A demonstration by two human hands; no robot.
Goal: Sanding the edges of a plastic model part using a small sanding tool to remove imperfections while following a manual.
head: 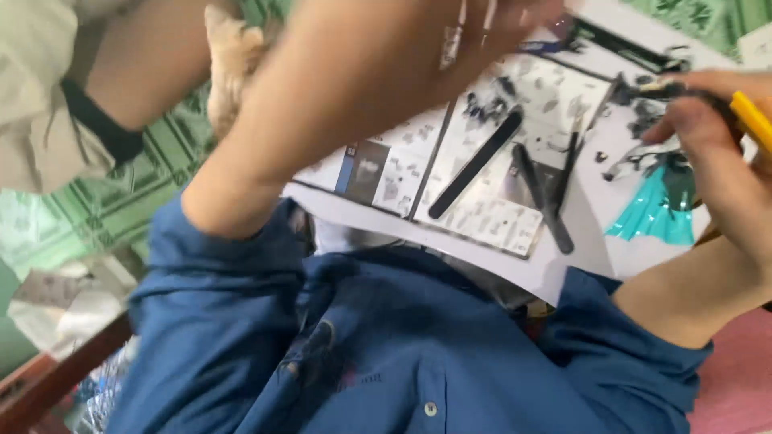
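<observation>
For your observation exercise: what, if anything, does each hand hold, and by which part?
One hand holds a yellow-handled tool near its dark front end. The other hand is blurred at the top edge; its hold cannot be told.

blue shirt (386,345), green patterned floor (112,201), black file (476,163), yellow tool (752,116)

Blue buttoned shirt (402,345) with sleeves rolled above bare forearms
</observation>
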